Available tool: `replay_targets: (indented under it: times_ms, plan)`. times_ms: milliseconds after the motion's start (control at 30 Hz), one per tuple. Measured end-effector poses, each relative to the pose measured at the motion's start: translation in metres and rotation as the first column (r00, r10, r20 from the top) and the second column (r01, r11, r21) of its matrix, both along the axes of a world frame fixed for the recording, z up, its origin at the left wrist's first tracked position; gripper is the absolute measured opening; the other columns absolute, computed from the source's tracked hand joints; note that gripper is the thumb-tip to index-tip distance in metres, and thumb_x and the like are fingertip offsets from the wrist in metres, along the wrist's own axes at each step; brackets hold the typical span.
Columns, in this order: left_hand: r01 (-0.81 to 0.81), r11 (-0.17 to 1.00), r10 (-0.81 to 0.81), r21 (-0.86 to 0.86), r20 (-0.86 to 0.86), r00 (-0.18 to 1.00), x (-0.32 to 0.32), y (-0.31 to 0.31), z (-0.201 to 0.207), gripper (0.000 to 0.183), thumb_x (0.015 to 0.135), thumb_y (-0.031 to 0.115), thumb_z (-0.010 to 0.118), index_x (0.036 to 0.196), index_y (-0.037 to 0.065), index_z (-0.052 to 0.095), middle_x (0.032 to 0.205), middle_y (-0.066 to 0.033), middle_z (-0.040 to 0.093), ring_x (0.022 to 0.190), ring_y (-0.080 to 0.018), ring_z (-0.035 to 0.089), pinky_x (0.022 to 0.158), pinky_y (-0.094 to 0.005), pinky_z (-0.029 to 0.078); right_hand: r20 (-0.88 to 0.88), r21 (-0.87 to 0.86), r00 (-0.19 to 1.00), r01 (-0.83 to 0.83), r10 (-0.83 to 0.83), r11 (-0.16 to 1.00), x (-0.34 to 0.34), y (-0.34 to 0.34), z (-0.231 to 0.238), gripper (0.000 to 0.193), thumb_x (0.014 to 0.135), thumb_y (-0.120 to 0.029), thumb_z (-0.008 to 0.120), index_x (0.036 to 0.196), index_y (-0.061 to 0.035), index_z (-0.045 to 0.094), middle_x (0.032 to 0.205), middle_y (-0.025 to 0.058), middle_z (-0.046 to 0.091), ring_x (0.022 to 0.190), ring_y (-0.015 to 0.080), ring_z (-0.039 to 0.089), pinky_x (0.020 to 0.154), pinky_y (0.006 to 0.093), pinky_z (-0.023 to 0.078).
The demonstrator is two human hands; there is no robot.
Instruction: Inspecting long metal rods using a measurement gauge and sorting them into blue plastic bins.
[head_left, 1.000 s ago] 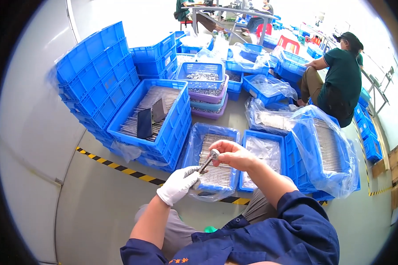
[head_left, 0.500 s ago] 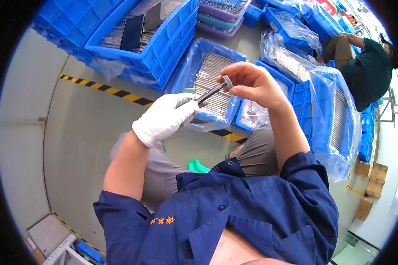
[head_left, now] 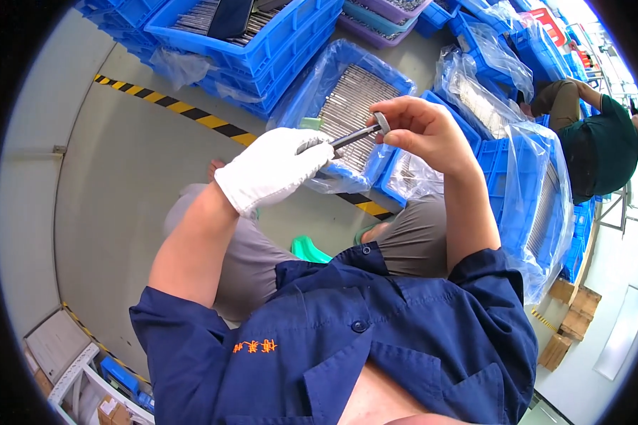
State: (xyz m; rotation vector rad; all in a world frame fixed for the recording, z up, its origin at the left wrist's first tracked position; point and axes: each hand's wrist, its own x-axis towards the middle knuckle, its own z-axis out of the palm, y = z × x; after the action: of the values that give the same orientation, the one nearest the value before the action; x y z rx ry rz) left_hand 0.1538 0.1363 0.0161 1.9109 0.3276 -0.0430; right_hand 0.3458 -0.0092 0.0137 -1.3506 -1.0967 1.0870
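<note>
My left hand (head_left: pixel 271 168), in a white glove, is closed around the near end of a dark metal rod (head_left: pixel 354 136). The rod points up and to the right in front of me. At its far end sits a round metal ring (head_left: pixel 382 123), seen nearly edge-on. My bare right hand (head_left: pixel 432 139) pinches this ring between thumb and fingers. Whether the ring is threaded on the rod or only pressed to it, I cannot tell. Below both hands is a blue crate (head_left: pixel 301 85) lined with clear plastic, with rows of similar metal rods (head_left: pixel 354 103) inside.
Stacked blue crates (head_left: pixel 262 60) stand at the far left, a dark flat object (head_left: pixel 230 18) on top. More plastic-wrapped crates (head_left: pixel 521 191) line the right. A person in dark green (head_left: pixel 606 149) crouches at the far right. Black-and-yellow tape (head_left: pixel 191 113) crosses the floor.
The view has shifted, so the crates appear higher and farther right. Both hands keep hold of the rod and ring, with the right fingers slightly changed around the ring.
</note>
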Motion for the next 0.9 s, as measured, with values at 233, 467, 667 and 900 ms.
replay_targets:
  times_ms: [233,467,667,900]
  plan:
    - [-0.011,0.999,0.011,0.045,0.008,1.0,-0.002,0.0,-0.004,0.026,0.083,0.023,0.046,0.088,-0.001,0.057,0.073,-0.017,0.057,0.067,-0.0309,0.054,0.061,-0.035,0.042,-0.002,-0.069,1.0,0.019,-0.019,0.997,-0.012,0.008,-0.006,0.033,0.077,-0.006,0.061,0.108,0.0021,0.051,0.091,0.0061,0.058,0.08,0.0116,0.058,0.073,0.0227,0.047]
    - [-0.083,0.979,0.06,0.187,0.126,0.99,-0.004,-0.003,-0.013,0.025,0.083,0.021,0.046,0.086,-0.001,0.057,0.077,-0.0181,0.058,0.072,-0.0332,0.055,0.064,-0.0372,0.043,-0.047,-0.086,0.998,0.046,-0.05,0.995,-0.015,0.011,-0.006,0.033,0.075,-0.009,0.064,0.105,0.0011,0.053,0.087,0.0042,0.059,0.08,0.0083,0.056,0.074,0.0214,0.047]
    - [-0.091,0.945,0.037,0.314,0.173,0.984,-0.005,-0.007,-0.012,0.021,0.083,0.019,0.045,0.086,0.002,0.057,0.076,-0.0162,0.058,0.072,-0.0322,0.055,0.064,-0.0388,0.043,-0.042,-0.071,0.998,0.045,-0.048,0.996,-0.018,0.011,-0.011,0.032,0.077,-0.007,0.061,0.107,0.0011,0.051,0.086,0.0039,0.057,0.079,0.0116,0.058,0.073,0.0223,0.047]
    - [-0.18,0.831,0.065,0.526,0.229,0.971,-0.008,-0.013,-0.02,0.016,0.081,0.016,0.051,0.091,0.006,0.057,0.064,-0.0145,0.057,0.058,-0.0307,0.055,0.053,-0.0354,0.043,-0.027,-0.099,0.998,0.047,-0.05,0.994,-0.021,0.015,-0.018,0.031,0.078,-0.013,0.061,0.104,0.0016,0.052,0.082,0.0042,0.057,0.071,0.01,0.056,0.067,0.022,0.046]
